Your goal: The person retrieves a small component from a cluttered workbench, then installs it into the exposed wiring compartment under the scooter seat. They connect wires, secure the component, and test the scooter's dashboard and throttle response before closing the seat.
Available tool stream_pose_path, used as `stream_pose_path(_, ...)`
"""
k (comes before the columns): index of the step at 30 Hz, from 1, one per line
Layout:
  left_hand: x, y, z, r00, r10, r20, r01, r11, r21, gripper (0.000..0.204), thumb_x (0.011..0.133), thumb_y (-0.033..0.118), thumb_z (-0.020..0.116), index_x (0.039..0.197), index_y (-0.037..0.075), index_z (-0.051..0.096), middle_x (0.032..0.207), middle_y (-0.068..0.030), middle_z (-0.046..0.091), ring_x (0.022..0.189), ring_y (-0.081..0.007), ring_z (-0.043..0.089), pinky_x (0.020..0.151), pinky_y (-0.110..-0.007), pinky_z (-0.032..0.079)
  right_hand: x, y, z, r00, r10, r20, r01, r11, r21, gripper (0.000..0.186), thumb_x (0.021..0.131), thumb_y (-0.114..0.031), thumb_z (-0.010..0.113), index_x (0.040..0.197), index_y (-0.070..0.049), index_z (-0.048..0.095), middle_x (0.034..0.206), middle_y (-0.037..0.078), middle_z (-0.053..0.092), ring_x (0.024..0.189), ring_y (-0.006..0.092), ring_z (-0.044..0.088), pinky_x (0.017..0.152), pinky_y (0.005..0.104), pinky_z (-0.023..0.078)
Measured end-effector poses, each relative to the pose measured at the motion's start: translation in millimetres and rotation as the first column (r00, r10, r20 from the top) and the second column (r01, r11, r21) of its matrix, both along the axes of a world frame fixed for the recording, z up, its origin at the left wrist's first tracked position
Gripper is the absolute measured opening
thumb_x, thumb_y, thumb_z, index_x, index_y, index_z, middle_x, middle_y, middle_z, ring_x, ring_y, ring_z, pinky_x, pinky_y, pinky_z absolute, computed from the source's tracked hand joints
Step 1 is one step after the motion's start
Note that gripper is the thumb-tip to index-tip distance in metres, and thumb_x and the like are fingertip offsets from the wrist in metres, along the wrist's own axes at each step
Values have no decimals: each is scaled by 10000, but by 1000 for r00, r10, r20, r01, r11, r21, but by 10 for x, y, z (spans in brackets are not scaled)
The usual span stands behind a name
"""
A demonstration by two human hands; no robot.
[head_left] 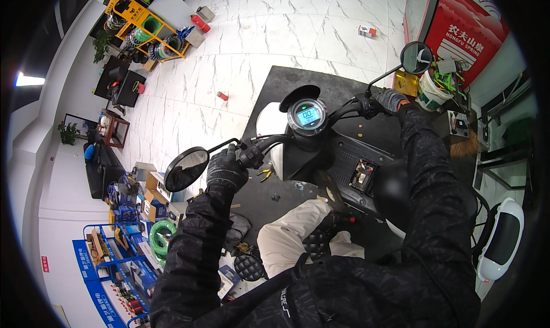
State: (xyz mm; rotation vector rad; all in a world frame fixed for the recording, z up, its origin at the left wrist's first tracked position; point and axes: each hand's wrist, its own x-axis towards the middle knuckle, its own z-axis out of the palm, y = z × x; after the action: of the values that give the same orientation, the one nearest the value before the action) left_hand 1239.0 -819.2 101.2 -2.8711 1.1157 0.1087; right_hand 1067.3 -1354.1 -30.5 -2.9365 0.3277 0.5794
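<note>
My left hand (225, 170), in a dark grey knit glove, is closed round the left handlebar grip of an electric scooter, beside its black switch housing (250, 156). On the far right end of the handlebar, my right hand (391, 100) is wrapped round the other grip, which it mostly hides. Between them a round dashboard display (308, 116) is lit blue under a black visor (299, 96). A round mirror (187, 168) stands beside my left hand, and another mirror (416, 58) rises above my right. An open compartment (362, 174) in the footboard shows wiring.
The scooter stands on a black mat (286, 81) over marble-look tiles. Yellow-handled pliers (264, 174) lie near its left side. A white bucket (432, 93) of cables and a red cabinet (464, 30) are at right. Boxes and a green hose coil (162, 236) crowd the left.
</note>
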Motion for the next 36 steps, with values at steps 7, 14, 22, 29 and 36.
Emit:
stream_pose_path(7,-16,-84,101,957,220,-188,-196,971,138,517,781,218,720,1232,-14,618,1088,-226,690,986,-383,680,874,-485,544,3,-31,-75,1000,18,-2,-18,998,-52,444,982,-214,519,1411,-131,597,1128,269,686,1014,400,705,870,478,575)
stream_pose_path(14,-71,-95,106,986,146,-85,-138,986,92,454,815,184,696,1243,56,619,991,-209,730,961,-411,704,867,-509,555,7,-26,-49,992,-113,-58,117,991,66,440,1012,-225,469,1426,-122,575,1218,270,661,1076,417,686,928,469,563)
stream_pose_path(22,26,-9,1,999,24,-34,-23,999,34,667,769,194,709,1383,-11,545,1142,-221,683,1045,-388,666,947,-497,511,7,-17,-12,1000,-18,5,17,998,60,413,1041,-259,429,1395,-109,581,1077,232,685,949,358,701,827,442,561)
stream_pose_path(29,2,-22,24,998,26,-56,-25,1000,14,659,759,190,728,1364,-8,555,1113,-203,684,1017,-384,671,909,-497,526,18,19,56,997,-47,-63,52,996,77,430,1038,-256,425,1401,-84,580,1172,237,697,1024,383,710,883,459,577)
stream_pose_path(36,-11,-37,28,999,36,-18,-36,999,-13,579,737,133,743,1293,80,590,1040,-201,698,991,-413,676,862,-514,539,-6,-27,-106,988,-139,65,136,989,62,419,1043,-303,440,1327,-62,633,1117,231,716,992,385,713,895,472,565)
